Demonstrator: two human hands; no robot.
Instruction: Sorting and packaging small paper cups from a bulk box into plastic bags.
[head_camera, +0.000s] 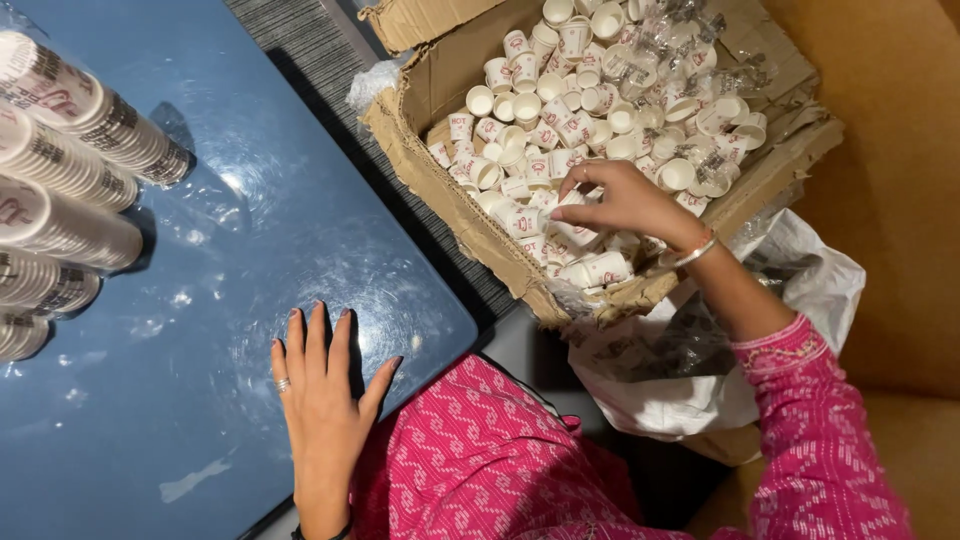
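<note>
My right hand (625, 203) reaches into a torn cardboard box (440, 190) full of loose small white paper cups (560, 120) with red print. Its fingertips pinch around one cup near the box's front side. A bangle sits on that wrist. My left hand (318, 390) lies flat on the blue glossy table (230, 250), palm down, fingers together, a ring on one finger, holding nothing. Several tall stacks of the same cups (70, 150) stand on the table at the far left.
A white plastic bag (720, 350) with clear wrapping lies beside the box below my right forearm. Clear plastic wrappers (680, 60) lie among the cups at the box's far side. My pink patterned clothing (490, 460) fills the bottom. Tan surface at the right.
</note>
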